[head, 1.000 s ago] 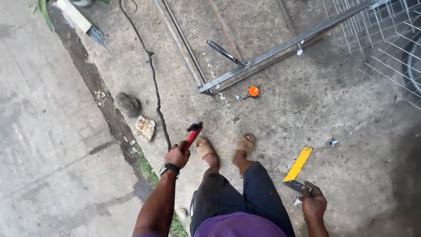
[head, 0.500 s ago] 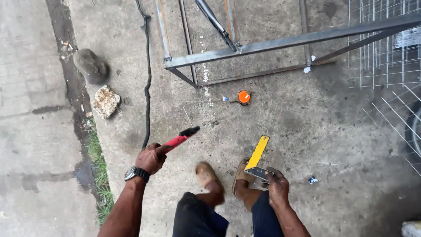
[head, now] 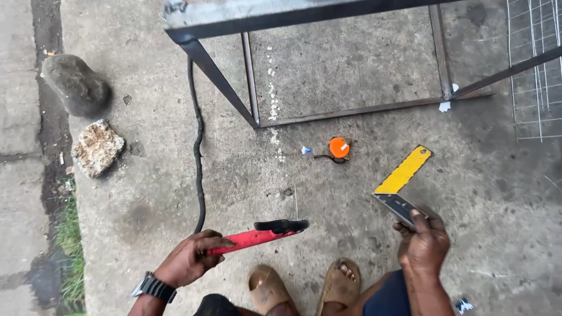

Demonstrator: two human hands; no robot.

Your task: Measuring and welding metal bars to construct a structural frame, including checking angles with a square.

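Note:
My left hand [head: 188, 259] grips a red-handled tool with a black head [head: 257, 234], held level above the concrete. My right hand [head: 422, 243] holds a try square by its dark metal stock, and the yellow blade [head: 404, 170] points up and away. A small orange tape measure [head: 338, 147] lies on the ground between the two tools, just in front of a grey steel frame [head: 328, 114]. My sandalled feet [head: 304, 287] show at the bottom edge.
A black cable [head: 198, 152] runs down the concrete left of the frame. Two stones [head: 96, 146] sit by the dirt strip and grass at the left. Wire mesh [head: 535, 70] lies at the right. Small scraps dot the floor.
The view has drawn closer to the steel frame and tape measure. Both hands have come forward with their tools; the square's yellow blade now points toward the frame.

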